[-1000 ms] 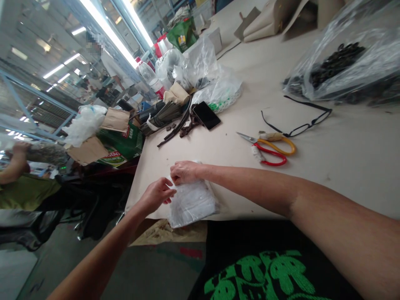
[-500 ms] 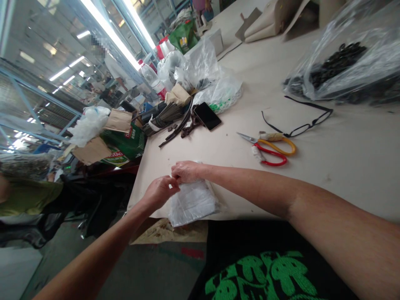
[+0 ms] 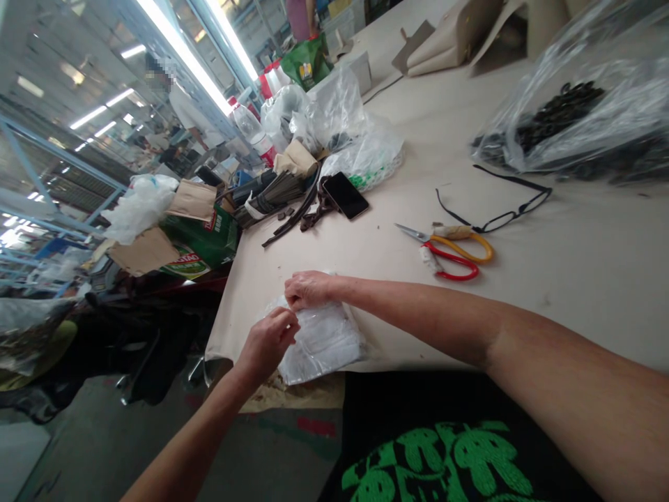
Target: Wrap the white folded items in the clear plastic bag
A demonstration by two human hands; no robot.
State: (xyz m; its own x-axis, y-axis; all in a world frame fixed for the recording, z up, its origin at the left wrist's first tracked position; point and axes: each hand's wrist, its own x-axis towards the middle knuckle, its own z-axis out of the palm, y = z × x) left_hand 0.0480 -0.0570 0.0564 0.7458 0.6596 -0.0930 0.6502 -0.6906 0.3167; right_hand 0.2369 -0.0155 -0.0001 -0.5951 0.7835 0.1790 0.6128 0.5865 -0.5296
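A clear plastic bag (image 3: 325,343) with something white and flat inside lies at the front edge of the table, its lower corner jutting past that edge. My right hand (image 3: 308,290) rests over the bag's far end, fingers curled and pinching the plastic. Close beside it, my left hand (image 3: 269,341) is closed in a pinch at the bag's left side. The tips of both hands almost meet, and exactly what lies between the left fingertips is hard to see. To the right lie scissors (image 3: 448,249) with one red and one yellow handle.
Black-framed glasses (image 3: 499,222) lie behind the scissors, and a phone (image 3: 345,195) lies farther left. A large clear bag of black parts (image 3: 564,115) stands at the right. Plastic bags (image 3: 360,146), a bottle (image 3: 254,129) and dark strips (image 3: 285,192) crowd the back left.
My left hand has moved slightly down and toward me, with its fingers more upright. The right hand stays at the bag's far end. The view has shifted a little.
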